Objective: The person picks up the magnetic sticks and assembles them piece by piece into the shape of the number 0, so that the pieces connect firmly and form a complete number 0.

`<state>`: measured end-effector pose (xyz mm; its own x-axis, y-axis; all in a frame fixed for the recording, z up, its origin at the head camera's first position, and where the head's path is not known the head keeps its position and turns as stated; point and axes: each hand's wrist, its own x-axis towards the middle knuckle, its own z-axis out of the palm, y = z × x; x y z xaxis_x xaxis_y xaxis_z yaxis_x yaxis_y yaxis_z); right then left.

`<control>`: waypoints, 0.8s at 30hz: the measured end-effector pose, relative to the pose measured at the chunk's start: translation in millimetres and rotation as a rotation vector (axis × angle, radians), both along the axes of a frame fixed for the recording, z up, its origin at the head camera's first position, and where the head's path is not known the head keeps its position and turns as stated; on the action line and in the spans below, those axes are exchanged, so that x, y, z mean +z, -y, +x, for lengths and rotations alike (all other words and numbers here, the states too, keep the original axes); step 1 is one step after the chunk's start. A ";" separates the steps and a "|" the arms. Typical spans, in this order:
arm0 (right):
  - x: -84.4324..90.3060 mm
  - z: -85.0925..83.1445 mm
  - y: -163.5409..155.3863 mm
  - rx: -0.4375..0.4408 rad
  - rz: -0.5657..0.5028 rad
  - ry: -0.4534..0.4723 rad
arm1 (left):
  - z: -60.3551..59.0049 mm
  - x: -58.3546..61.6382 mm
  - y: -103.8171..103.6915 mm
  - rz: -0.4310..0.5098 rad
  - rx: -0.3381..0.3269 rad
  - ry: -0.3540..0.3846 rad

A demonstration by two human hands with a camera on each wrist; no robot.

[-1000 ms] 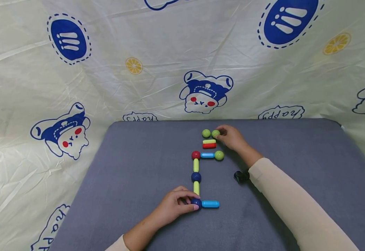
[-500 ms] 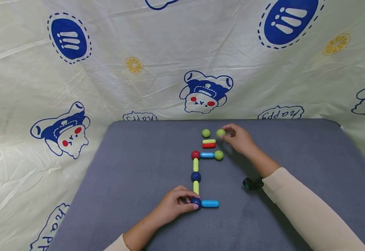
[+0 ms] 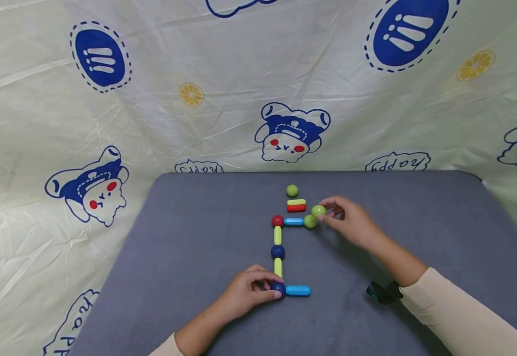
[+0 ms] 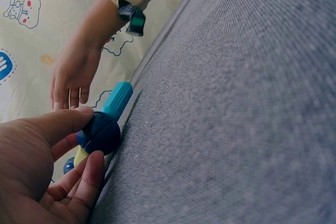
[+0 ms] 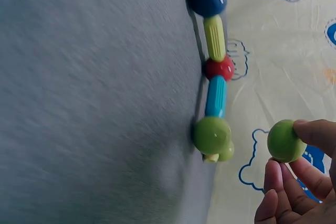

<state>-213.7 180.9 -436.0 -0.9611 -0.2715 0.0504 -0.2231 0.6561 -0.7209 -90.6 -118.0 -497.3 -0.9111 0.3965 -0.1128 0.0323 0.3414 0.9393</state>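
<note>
The right hand (image 3: 352, 225) has carried its green ball (image 3: 318, 211) down from beside the far green ball (image 3: 291, 190), fingertips pinching it just above the chain's green end ball (image 3: 310, 222), while the left hand (image 3: 245, 294) pinches the dark blue corner ball (image 3: 278, 288) on the grey mat (image 3: 187, 257).

open grey mat (image 3: 418, 217) right and left of the toy chain (image 3: 278, 236), stacked bars (image 3: 296, 205) and lone green ball (image 3: 291, 190) crowding the far centre, backdrop sheet (image 3: 223, 99) walling the far edge

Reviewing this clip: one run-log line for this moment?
left hand: pinches dark blue ball | right hand: holds green ball | chain on grey mat
</note>
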 end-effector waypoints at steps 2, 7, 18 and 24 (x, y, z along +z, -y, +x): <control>-1.4 7.8 -0.5 0.004 0.005 -0.011 | 0.2 -0.2 -0.1 0.002 0.001 -0.003; -6.5 28.2 -1.4 0.018 0.023 -0.012 | 0.5 -0.2 -0.1 -0.002 0.000 -0.016; -16.1 68.5 -2.3 0.139 -0.010 0.047 | -0.2 -0.3 -0.3 -0.003 -0.001 -0.014; -19.2 83.1 -1.6 0.186 -0.015 0.134 | 0.3 0.0 -0.3 -0.004 -0.001 -0.016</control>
